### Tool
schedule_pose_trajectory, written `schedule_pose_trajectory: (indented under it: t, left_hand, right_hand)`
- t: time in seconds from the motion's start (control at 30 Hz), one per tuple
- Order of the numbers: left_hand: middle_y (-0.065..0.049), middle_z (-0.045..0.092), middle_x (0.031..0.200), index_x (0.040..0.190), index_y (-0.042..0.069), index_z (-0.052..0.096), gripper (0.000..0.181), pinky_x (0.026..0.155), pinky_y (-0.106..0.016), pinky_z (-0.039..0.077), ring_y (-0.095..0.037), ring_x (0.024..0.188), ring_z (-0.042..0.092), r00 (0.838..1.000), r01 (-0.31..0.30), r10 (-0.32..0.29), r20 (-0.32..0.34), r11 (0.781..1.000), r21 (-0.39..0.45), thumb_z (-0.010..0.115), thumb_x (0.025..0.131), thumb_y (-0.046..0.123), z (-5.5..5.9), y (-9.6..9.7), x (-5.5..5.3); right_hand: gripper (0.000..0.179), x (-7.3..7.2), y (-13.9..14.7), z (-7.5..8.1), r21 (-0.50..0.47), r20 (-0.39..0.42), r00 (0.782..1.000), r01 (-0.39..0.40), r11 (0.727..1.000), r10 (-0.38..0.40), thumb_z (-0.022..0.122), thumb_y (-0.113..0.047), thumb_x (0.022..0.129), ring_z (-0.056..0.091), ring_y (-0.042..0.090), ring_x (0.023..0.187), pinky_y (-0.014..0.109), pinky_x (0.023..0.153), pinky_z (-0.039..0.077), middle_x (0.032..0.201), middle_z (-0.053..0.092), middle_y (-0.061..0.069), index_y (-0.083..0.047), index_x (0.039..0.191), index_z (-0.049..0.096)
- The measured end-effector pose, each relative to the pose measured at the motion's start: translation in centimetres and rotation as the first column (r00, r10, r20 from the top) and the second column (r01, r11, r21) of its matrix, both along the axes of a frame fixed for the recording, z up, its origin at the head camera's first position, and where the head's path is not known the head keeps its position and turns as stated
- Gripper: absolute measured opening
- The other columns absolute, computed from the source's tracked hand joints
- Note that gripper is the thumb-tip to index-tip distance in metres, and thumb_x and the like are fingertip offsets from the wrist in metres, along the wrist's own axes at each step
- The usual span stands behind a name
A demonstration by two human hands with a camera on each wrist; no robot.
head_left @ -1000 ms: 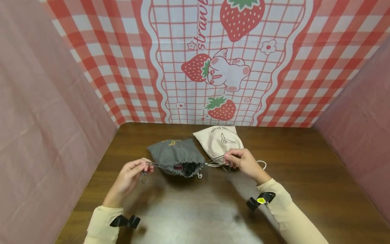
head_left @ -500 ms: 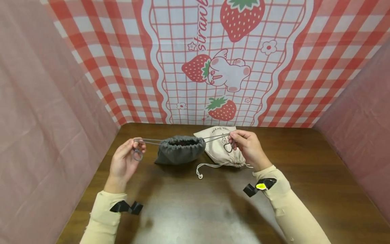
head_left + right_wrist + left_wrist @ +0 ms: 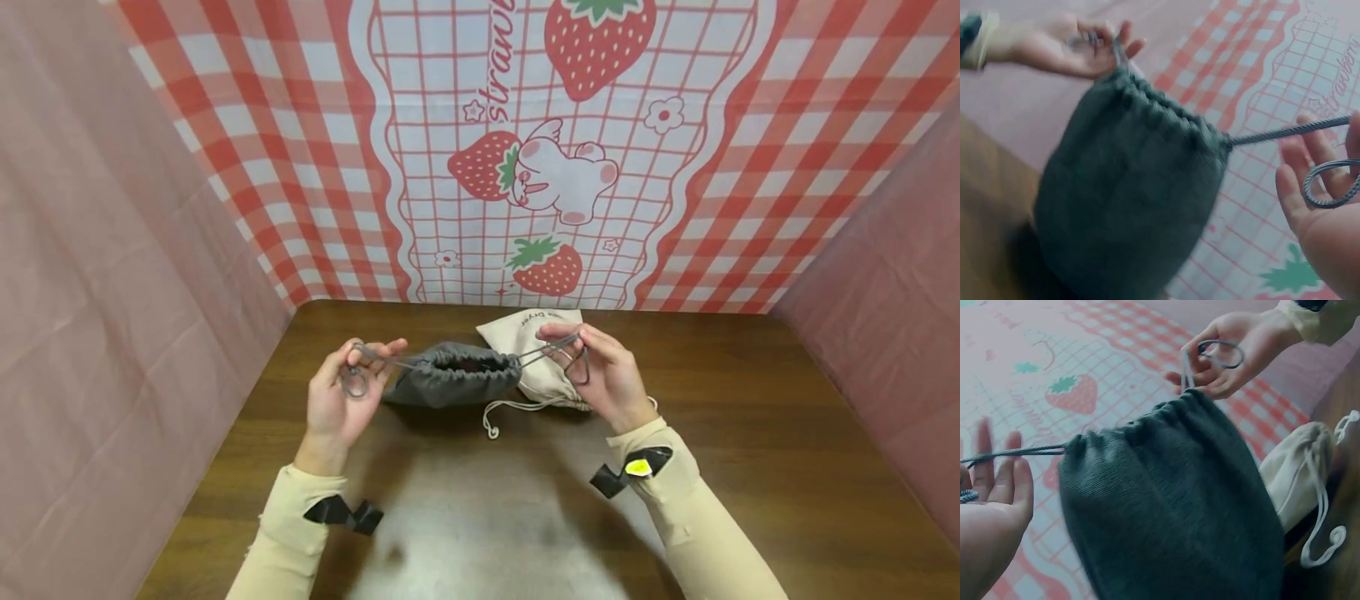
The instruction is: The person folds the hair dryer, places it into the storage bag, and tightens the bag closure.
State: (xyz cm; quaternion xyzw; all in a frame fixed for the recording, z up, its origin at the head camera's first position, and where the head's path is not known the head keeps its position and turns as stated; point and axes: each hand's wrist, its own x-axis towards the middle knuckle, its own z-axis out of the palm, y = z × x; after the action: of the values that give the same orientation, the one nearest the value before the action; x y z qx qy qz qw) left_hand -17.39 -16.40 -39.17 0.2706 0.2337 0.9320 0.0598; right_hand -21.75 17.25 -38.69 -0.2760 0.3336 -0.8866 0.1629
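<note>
A dark grey drawstring bag (image 3: 468,385) hangs upright between the two hands, its gathered mouth facing up and partly open. Its inside is dark in the head view. My left hand (image 3: 347,396) pinches the grey drawstring (image 3: 1029,451) on the left side, the other fingers stretched toward the bag. On the opposite side my right hand (image 3: 611,375) pinches the right-hand drawstring (image 3: 1291,132), a loop of it dangling by the palm. Both cords run taut to the gathered rim (image 3: 1172,112).
Behind the grey bag and to its right, a cream drawstring bag (image 3: 543,385) with printed lettering lies on the brown wooden table (image 3: 480,500). Its white cord (image 3: 491,417) trails forward. A strawberry-print cloth (image 3: 510,167) stands at the back, pink cloth at both sides.
The grey bag has gone from lying with its mouth toward me to hanging upright. Both hands rose and spread, then came closer together, their free fingers extending. The cream bag stayed put.
</note>
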Motion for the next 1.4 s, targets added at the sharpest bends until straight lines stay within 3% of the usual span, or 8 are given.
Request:
schedule_pose_trajectory:
  t: [0.13,0.23,0.43,0.67,0.83,1.03,1.3,1.4]
  left_hand:
    - [-0.004,0.053,0.071,0.078,0.008,0.053,0.049,0.097,-0.034,0.046,-0.022,0.084,0.064,0.998,0.042,-0.044,0.043,0.998,0.042,0.014,0.106,0.015,-0.2,0.9,-0.2]
    - [0.001,0.031,0.064,0.079,0.010,0.050,0.042,0.078,-0.028,0.046,-0.013,0.057,0.039,0.994,0.098,-0.100,0.047,0.995,0.034,0.018,0.106,0.017,-0.5,1.1,-0.3]
    - [0.004,0.012,0.062,0.078,0.010,0.047,0.040,0.056,-0.022,0.017,-0.010,0.050,0.010,0.983,0.176,-0.176,0.053,0.984,0.002,0.018,0.105,0.015,-1.6,-0.1,-0.1]
    - [0.004,0.011,0.062,0.079,0.007,0.047,0.048,0.056,-0.023,0.010,-0.008,0.048,0.010,0.970,0.232,-0.232,0.067,0.973,0.004,0.008,0.105,0.014,-3.9,-2.1,0.1]
    - [0.004,0.009,0.062,0.077,0.010,0.048,0.053,0.056,-0.025,0.008,-0.009,0.048,0.008,0.975,0.198,-0.186,0.125,0.977,-0.085,0.003,0.105,0.014,-5.6,-2.4,-0.4]
    - [0.003,0.005,0.064,0.075,0.013,0.046,0.054,0.057,-0.026,0.007,-0.010,0.050,0.003,0.972,0.148,-0.107,0.211,0.971,-0.190,0.001,0.105,0.013,-7.0,-3.2,-1.0]
    - [0.007,0.017,0.060,0.070,0.017,0.039,0.045,0.054,-0.019,0.023,-0.012,0.052,0.005,0.931,0.106,0.067,0.358,0.891,-0.442,0.011,0.106,0.013,-8.1,-3.6,-1.2]
    - [0.008,0.020,0.059,0.070,0.017,0.039,0.044,0.053,-0.018,0.029,-0.012,0.052,0.006,0.921,0.083,0.111,0.374,0.881,-0.466,0.013,0.106,0.013,-8.3,-3.5,-1.4]
  right_hand:
    - [0.056,0.2,-0.7,-0.5,-0.104,0.058,0.992,-0.109,0.989,0.116,0.011,-0.011,0.106,0.066,0.029,0.106,0.037,0.104,0.044,0.098,0.072,0.016,-0.002,0.084,0.062]
    - [0.052,0.4,-0.9,-1.0,-0.054,0.061,0.987,-0.144,0.988,0.147,0.008,-0.012,0.105,0.061,0.023,0.079,0.036,0.096,0.047,0.078,0.062,0.009,-0.006,0.084,0.056]
    - [0.049,0.8,0.7,-2.2,0.092,0.086,0.979,-0.191,0.977,0.183,0.006,-0.012,0.105,0.020,0.020,0.057,0.029,0.082,0.047,0.065,0.027,0.003,-0.009,0.081,0.049]
    - [0.043,1.5,4.2,-4.1,0.390,0.111,0.983,-0.181,0.903,0.149,0.014,-0.008,0.105,0.025,0.015,0.053,0.026,0.079,0.049,0.063,0.031,-0.002,-0.012,0.079,0.047]
    - [0.034,1.3,4.5,-5.1,0.584,0.113,0.993,-0.097,0.806,0.038,0.029,-0.012,0.105,0.033,0.010,0.051,0.026,0.080,0.051,0.064,0.039,-0.007,-0.015,0.075,0.045]
    - [0.034,1.0,4.2,-6.2,0.629,0.139,0.990,-0.079,0.773,-0.012,0.027,-0.010,0.104,0.033,0.008,0.049,0.026,0.080,0.051,0.062,0.038,-0.007,-0.014,0.074,0.042]
    - [0.032,1.1,3.4,-7.4,0.704,0.150,0.987,-0.063,0.708,-0.062,0.030,-0.013,0.103,0.034,0.006,0.047,0.026,0.078,0.052,0.060,0.038,-0.008,-0.014,0.073,0.040]
    - [0.031,1.2,3.3,-7.4,0.711,0.158,0.985,-0.063,0.700,-0.073,0.030,-0.013,0.103,0.035,0.006,0.048,0.027,0.078,0.052,0.059,0.038,-0.008,-0.014,0.074,0.040]
